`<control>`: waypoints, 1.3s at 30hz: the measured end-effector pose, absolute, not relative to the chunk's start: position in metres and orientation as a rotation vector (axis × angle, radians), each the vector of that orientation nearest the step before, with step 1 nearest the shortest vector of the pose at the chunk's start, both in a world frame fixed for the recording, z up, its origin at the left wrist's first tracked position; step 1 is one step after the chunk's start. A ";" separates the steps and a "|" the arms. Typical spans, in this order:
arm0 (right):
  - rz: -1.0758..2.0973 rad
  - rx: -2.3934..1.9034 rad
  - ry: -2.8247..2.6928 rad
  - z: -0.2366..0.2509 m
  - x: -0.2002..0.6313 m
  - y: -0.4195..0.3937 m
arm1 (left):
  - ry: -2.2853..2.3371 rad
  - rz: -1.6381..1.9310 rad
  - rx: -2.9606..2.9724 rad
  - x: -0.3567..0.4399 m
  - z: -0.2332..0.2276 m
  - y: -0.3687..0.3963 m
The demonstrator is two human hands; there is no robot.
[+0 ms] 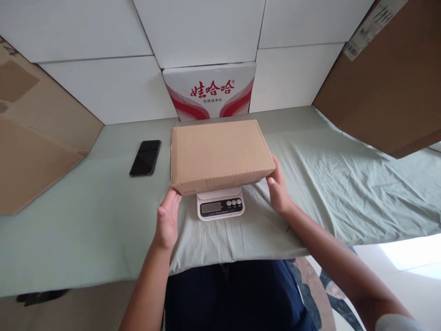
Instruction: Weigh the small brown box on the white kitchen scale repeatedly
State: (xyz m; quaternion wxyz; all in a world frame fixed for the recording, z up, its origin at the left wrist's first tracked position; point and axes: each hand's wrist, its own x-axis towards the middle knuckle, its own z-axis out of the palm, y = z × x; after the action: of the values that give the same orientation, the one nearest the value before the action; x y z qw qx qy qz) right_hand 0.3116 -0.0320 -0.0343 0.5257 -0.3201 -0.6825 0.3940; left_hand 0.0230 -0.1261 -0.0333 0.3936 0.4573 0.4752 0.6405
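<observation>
Closed brown cardboard box point(220, 154) resting on a small white kitchen scale point(221, 205), centre of the worktop point(69, 230), which is draped in pale green cloth. Left hand point(168, 218) flat against the near-left corner of the box, fingers open, not clenched. Right hand point(278, 188) cupping the near-right corner, thumb on the front edge. Both touching, steadying rather than gripping hard, as far as can be told.

Handling, judged: stiff corrugated walls, dry matte surface, good friction, no crush marks. Overhangs the scale on all sides, so likely tippy if pushed at one end. Weight unknown; scale display too small to read. Best hold: the two short ends, palms low under the bottom edges.

Writing: red and white carton point(210, 92) behind reads 娃哈哈, with 饮用纯净水 beneath. Box itself unmarked on visible faces. Black phone point(145, 157) lying flat to the left, well apart. Shipping label point(367, 30) top right, illegible.
</observation>
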 end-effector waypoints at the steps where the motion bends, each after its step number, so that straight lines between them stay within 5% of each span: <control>1: 0.947 -0.765 -1.636 -0.034 0.311 -0.032 | 1.207 1.619 1.152 0.023 -0.033 -0.125; 39: 0.841 -0.752 -1.563 -0.007 0.301 -0.023 | 1.120 1.665 1.226 0.024 -0.010 -0.110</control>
State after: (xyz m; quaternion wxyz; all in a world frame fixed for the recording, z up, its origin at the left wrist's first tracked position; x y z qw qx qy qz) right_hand 0.3010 -0.0233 -0.0070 0.5703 -0.3206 -0.6660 0.3585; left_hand 0.0240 -0.1104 -0.0097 0.3848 0.4811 0.4397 0.6536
